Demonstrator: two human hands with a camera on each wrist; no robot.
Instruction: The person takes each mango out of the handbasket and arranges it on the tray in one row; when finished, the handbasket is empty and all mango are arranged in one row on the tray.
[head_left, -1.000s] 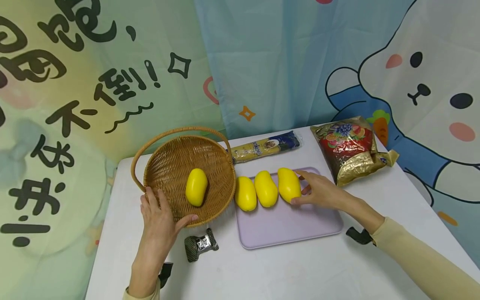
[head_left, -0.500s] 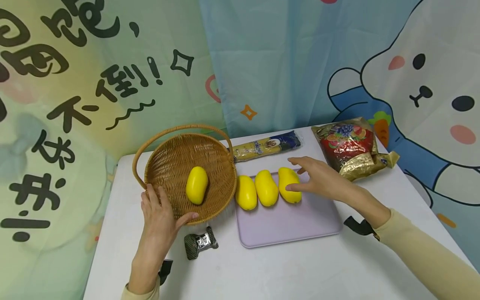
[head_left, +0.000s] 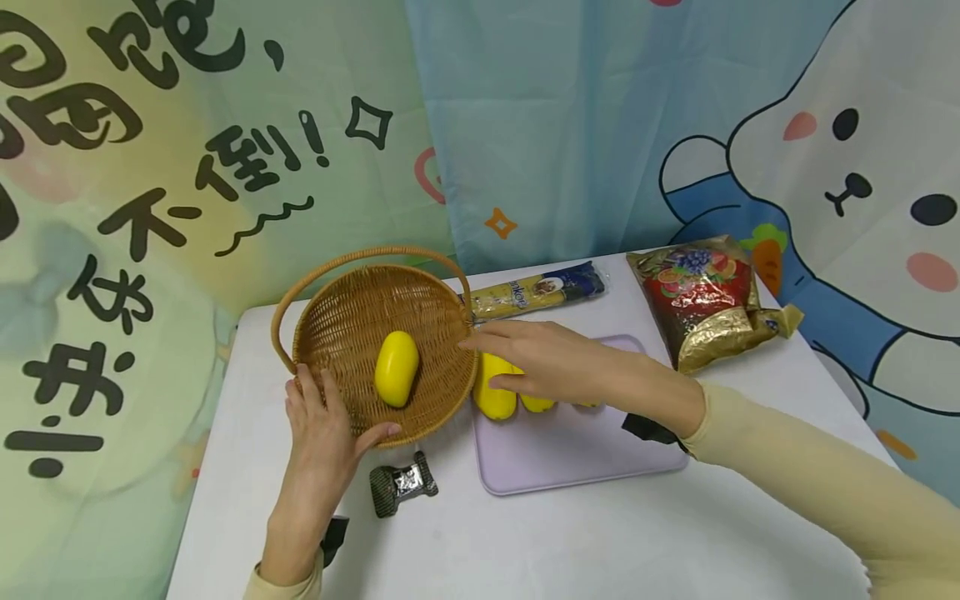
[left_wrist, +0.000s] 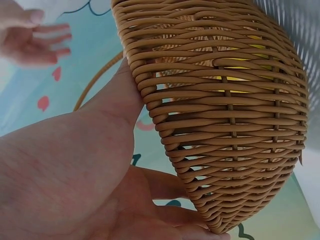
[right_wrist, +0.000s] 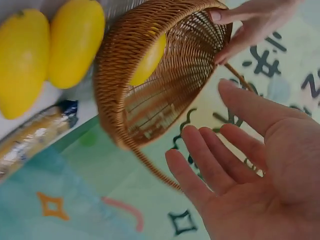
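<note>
My left hand [head_left: 318, 450] rests on the near left rim of a brown wicker basket [head_left: 337, 308], fingers spread and fairly straight, thumb along the edge. In the left wrist view the woven side of the basket [left_wrist: 235, 130] fills the space beside that hand. One yellow mango [head_left: 396, 368] lies inside the basket. My right hand [head_left: 555, 362] holds nothing; it reaches over the lilac tray [head_left: 570, 458], fingertips overlapping the basket's right rim. Beneath it, three mangoes [head_left: 496, 400] in a row on the tray are partly covered. The right wrist view shows its fingers [right_wrist: 210, 160] loosely spread.
A long yellow and blue packet [head_left: 536, 290] lies behind the tray. The red and gold bag [head_left: 705, 300] stands at the back right. A small dark wrapped piece [head_left: 402, 486] lies in front of the basket. Printed cloth [head_left: 555, 125] hangs behind the white table [head_left: 600, 542].
My right hand has left the rightmost mango and moved left across the tray to the basket's rim, empty. The left hand stays on the basket; the mangoes have not moved.
</note>
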